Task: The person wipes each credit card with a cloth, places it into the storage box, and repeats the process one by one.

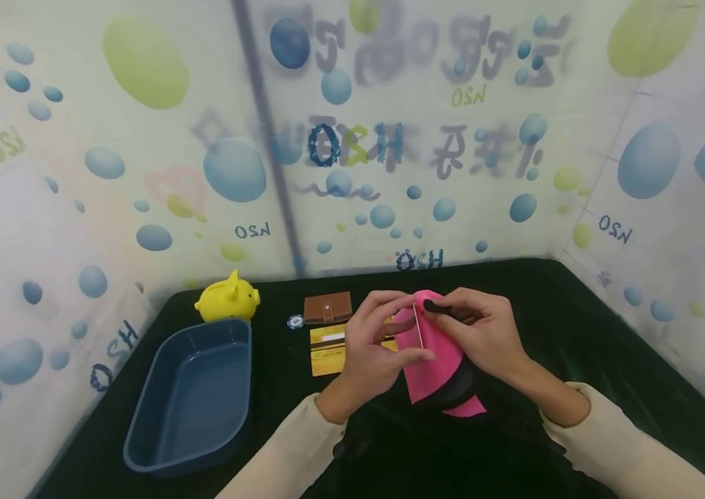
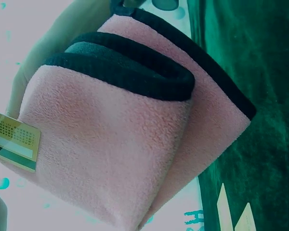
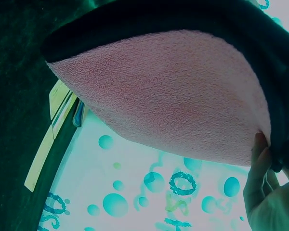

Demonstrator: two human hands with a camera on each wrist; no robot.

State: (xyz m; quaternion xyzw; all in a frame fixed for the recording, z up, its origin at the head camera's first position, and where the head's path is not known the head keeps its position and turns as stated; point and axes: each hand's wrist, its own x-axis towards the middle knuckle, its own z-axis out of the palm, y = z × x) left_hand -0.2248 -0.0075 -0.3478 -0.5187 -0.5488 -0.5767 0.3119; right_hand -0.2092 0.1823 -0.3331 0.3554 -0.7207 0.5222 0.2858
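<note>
My left hand (image 1: pixel 377 339) holds a gold card (image 2: pixel 19 139) by its edges between thumb and fingers; in the head view it shows nearly edge-on. Just beside it, a pink cloth with black edging (image 1: pixel 433 364) hangs folded from my right hand (image 1: pixel 483 333), which pinches it near the top by the black trim. In the left wrist view the card stands against the fuzzy pink face of the cloth. The right wrist view shows the fingertips (image 3: pixel 260 144) on the cloth's corner. More gold cards (image 1: pixel 327 362) lie on the table, partly behind my left hand.
A brown wallet (image 1: pixel 327 308) and a small poker chip (image 1: pixel 295 321) lie behind the cards. To the left are a blue basin (image 1: pixel 242 388) and a yellow piggy bank (image 1: pixel 227 299). Dark green cloth (image 1: pixel 608 319) covers the table, with printed curtains around it.
</note>
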